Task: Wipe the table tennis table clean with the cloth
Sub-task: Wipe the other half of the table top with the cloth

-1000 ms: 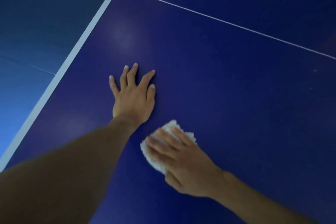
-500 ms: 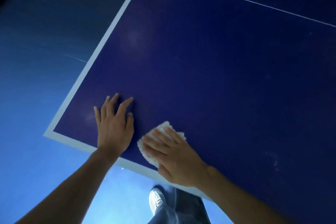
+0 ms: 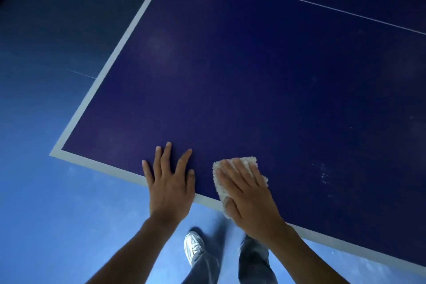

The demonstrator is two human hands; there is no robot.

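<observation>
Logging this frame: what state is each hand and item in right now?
left hand: flat on the table, fingers spread, at the near edge.
right hand: fingers straight, pressing the cloth down.
cloth: bunched, lying under the right hand, reaching the near edge.
table: shows faint white smudges right of the cloth.
</observation>
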